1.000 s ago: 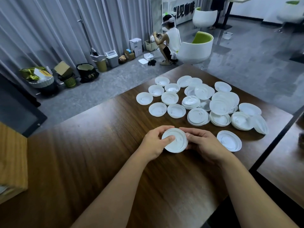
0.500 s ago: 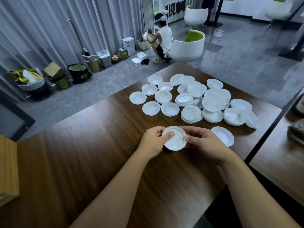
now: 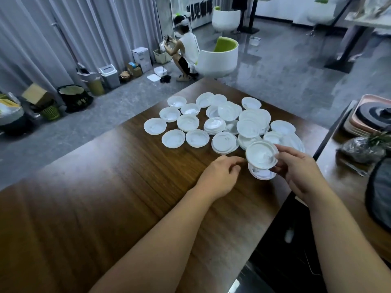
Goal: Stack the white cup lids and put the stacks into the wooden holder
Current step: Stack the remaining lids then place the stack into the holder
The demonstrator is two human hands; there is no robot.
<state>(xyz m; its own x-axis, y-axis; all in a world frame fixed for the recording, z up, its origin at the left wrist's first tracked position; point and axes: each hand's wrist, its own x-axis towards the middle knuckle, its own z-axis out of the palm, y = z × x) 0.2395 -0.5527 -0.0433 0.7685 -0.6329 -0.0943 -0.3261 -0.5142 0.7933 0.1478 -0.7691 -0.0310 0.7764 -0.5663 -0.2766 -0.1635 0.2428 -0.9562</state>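
Note:
Several white cup lids lie spread and partly piled on the far half of the dark wooden table. My right hand holds a small stack of lids tilted just above the table, directly over a single lid that lies flat. My left hand sits just left of the held stack, fingers loosely curled, with nothing in it. The wooden holder is out of view.
The table's right edge runs close beside my right hand, with a dark gap and a second table holding trays and a wrapped bundle. A person crouches on the floor beyond, by a white chair.
My left hand has let go of the stack. My right hand has carried it to the right, over the single lid. The view has swung right, so the wooden block at the left is gone.

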